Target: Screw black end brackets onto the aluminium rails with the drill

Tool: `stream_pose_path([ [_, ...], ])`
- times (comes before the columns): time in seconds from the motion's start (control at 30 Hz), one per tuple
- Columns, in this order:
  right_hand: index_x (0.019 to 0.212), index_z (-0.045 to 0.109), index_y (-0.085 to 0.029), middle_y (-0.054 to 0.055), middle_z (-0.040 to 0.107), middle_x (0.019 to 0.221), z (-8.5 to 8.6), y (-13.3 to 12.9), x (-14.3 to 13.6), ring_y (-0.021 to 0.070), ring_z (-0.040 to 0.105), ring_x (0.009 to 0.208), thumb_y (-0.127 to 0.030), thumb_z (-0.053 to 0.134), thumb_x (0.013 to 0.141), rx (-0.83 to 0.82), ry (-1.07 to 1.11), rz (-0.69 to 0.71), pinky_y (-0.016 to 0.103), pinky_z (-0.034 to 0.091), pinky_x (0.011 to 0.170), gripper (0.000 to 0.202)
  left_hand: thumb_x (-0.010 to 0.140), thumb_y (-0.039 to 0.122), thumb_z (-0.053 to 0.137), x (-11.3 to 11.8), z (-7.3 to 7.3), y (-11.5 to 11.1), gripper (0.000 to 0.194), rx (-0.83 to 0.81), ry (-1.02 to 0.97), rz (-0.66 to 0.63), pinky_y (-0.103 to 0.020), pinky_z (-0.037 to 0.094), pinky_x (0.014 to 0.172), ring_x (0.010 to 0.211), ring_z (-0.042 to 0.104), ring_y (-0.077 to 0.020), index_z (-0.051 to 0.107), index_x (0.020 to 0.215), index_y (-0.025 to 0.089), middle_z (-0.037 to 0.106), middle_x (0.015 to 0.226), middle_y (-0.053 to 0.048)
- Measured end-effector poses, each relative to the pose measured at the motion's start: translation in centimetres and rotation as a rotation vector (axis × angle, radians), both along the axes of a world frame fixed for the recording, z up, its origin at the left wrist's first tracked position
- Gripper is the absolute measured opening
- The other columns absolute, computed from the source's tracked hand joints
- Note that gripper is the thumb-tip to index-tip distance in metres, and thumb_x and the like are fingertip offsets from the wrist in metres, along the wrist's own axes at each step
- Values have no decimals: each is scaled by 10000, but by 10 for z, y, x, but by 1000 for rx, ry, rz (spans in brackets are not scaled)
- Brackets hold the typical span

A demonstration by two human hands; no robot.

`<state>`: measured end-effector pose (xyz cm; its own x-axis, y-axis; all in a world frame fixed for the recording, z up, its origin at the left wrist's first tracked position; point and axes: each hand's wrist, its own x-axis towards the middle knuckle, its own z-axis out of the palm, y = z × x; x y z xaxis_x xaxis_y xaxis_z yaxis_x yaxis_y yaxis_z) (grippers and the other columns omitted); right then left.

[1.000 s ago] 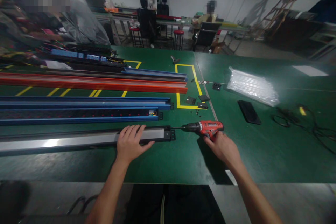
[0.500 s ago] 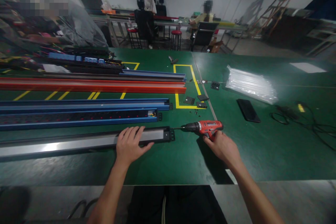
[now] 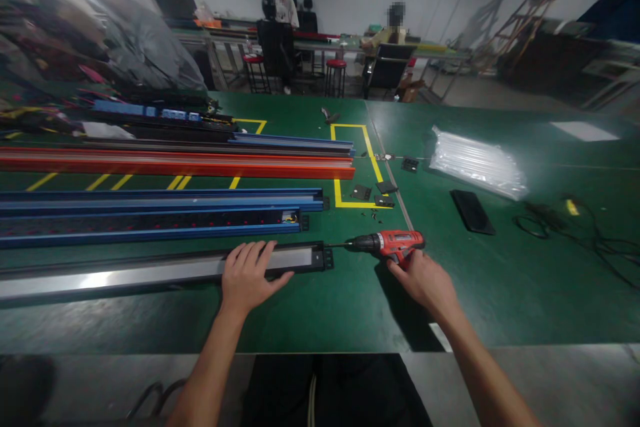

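While the left hand lies on a black bar, thumb spread wide, the right hand wraps its fingers around a red drill pointing left.

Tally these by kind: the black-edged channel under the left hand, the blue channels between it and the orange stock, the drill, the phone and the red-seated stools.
Black-edged channel under left hand: 1
Blue channels: 2
Drill in right hand: 1
Phone: 1
Red-seated stools: 2
Total: 7
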<state>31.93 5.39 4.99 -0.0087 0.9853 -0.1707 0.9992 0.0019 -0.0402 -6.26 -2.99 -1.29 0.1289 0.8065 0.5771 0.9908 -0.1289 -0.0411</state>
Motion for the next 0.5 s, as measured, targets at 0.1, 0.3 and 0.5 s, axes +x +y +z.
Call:
stream_pose_path([
  [0.1, 992, 614, -141, 187, 743, 985, 0, 0, 0, 327, 743, 899, -600, 511, 966, 4, -5, 8, 367, 488, 729, 471, 838, 694, 650, -1, -2, 0, 689, -7, -6, -4, -518, 455, 1022, 1069, 670, -346, 674, 1281, 168, 736, 1142, -158],
  [0.3, 1006, 618, -132, 198, 746, 988, 0, 0, 1, 323, 743, 888, -591, 502, 974, -1, -15, 18, 370, 492, 730, 475, 829, 700, 653, -2, -3, 1, 701, -1, -7, -12, -517, 459, 1012, 1063, 673, -350, 678, 1281, 166, 737, 1133, -162],
  [0.5, 1009, 633, -128, 205, 741, 989, -2, 1, 2, 332, 740, 891, -625, 482, 955, -14, -5, 2, 375, 492, 720, 521, 835, 706, 642, -1, 0, 0, 690, 2, 7, -7, -505, 458, 1009, 1058, 674, -345, 678, 1273, 174, 737, 1127, -157],
])
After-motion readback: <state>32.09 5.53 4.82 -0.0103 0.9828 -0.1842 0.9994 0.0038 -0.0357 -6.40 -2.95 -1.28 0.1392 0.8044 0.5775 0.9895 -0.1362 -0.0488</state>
